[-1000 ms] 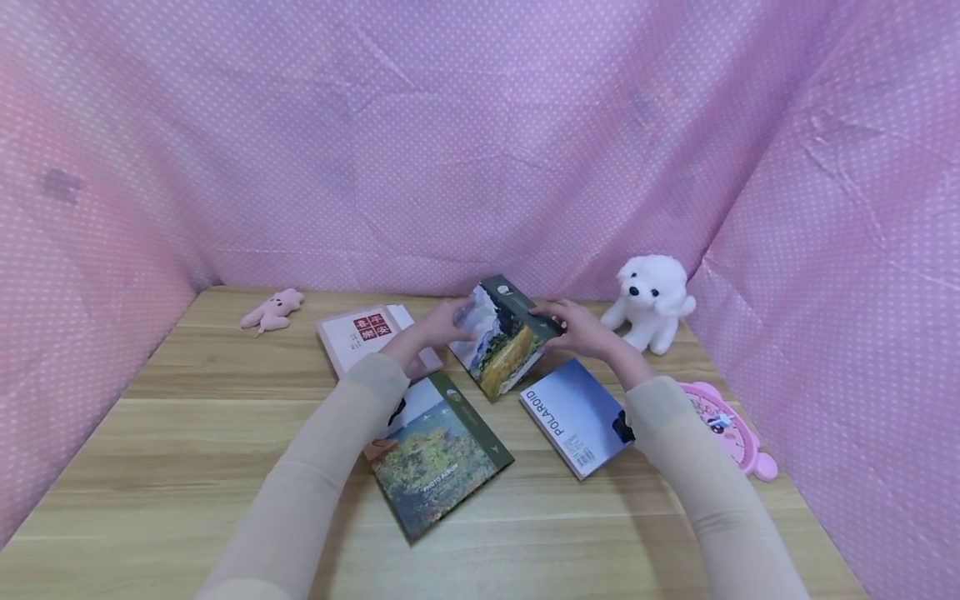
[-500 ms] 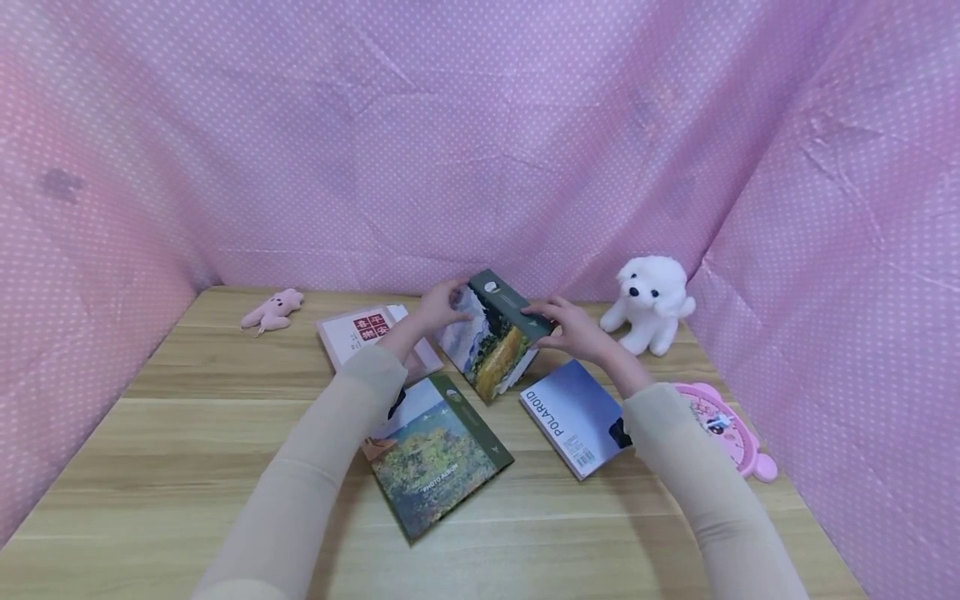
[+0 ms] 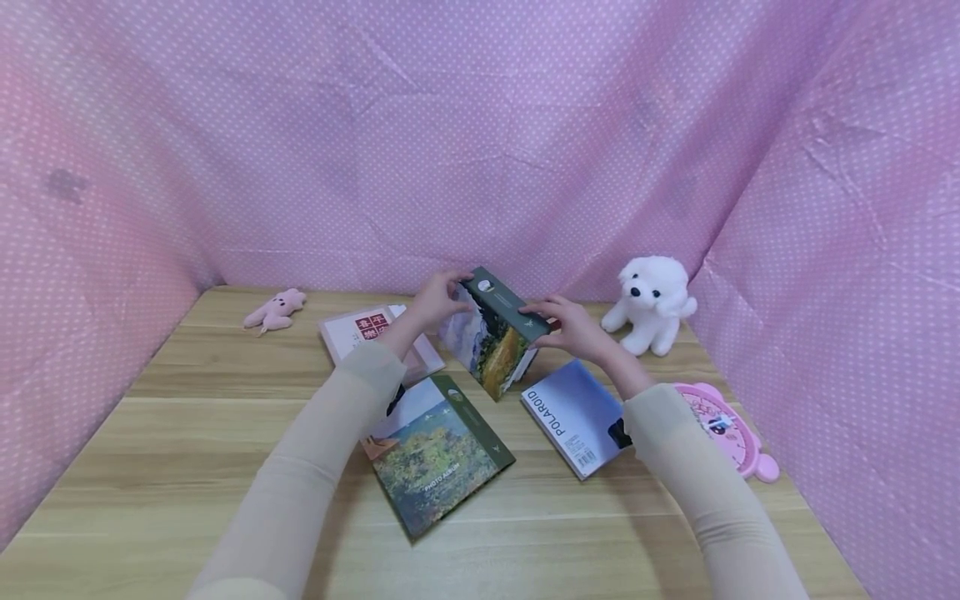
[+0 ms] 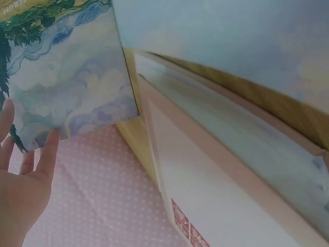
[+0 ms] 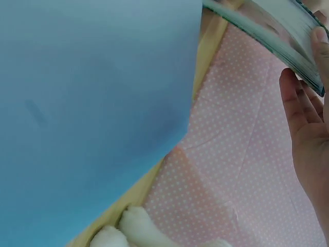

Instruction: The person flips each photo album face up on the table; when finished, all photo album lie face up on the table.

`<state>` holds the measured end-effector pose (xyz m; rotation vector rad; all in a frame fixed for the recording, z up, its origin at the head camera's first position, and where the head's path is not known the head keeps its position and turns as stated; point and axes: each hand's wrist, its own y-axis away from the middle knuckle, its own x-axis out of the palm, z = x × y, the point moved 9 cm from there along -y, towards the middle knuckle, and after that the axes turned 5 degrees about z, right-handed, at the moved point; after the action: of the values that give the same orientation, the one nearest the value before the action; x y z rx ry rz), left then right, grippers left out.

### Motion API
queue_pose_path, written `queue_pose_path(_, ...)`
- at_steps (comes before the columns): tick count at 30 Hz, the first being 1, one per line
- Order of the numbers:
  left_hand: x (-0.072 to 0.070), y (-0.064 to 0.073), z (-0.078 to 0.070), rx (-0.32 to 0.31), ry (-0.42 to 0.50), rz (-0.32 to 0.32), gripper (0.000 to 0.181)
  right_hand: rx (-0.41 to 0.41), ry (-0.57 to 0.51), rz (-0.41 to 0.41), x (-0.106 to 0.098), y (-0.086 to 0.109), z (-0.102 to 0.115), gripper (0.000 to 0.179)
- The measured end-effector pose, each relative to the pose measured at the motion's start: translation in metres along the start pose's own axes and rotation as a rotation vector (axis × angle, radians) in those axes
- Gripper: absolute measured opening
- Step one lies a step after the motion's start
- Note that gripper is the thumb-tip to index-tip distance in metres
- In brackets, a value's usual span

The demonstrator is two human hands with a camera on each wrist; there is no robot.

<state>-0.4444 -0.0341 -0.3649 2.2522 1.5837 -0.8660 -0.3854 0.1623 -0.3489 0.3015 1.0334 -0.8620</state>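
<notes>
A photo album (image 3: 491,337) with a painted landscape cover and dark green band stands tilted near the back of the table, its lower corner close to the wood. My left hand (image 3: 437,302) grips its upper left corner, thumb in front; in the left wrist view the left hand's fingers (image 4: 49,154) meet the cover's edge. My right hand (image 3: 573,329) holds the right edge of the album. In the right wrist view, the right hand (image 5: 311,139) has its thumb on one side of the album's page block (image 5: 272,43) and fingers on the other.
Below my left forearm lies another photo album (image 3: 442,467) with a garden painting. A blue Polaroid album (image 3: 573,412) lies right, and a pink-edged book (image 3: 348,337) left. A white plush dog (image 3: 651,304), pink plush toy (image 3: 276,310) and pink clock (image 3: 723,429) sit farther out.
Both hands have shifted the held album slightly left and tipped it up, its green-banded edge rising and its cover standing steeper. The other things stay where they were.
</notes>
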Motion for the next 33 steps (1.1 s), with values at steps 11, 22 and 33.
queue_pose_path(11, -0.012, -0.004, -0.013, 0.061, -0.006, -0.078, 0.056, -0.076, 0.004, -0.049, -0.014, -0.002, 0.017, 0.057)
queue_pose_path(22, -0.009, -0.006, -0.010, 0.073, 0.075, -0.162, 0.067, -0.056, -0.031, -0.061, -0.023, -0.001, 0.015, 0.060)
queue_pose_path(33, 0.000, -0.001, -0.007, 0.075, 0.103, -0.175, 0.073, -0.064, -0.081, -0.072, -0.018, 0.002, 0.011, 0.066)
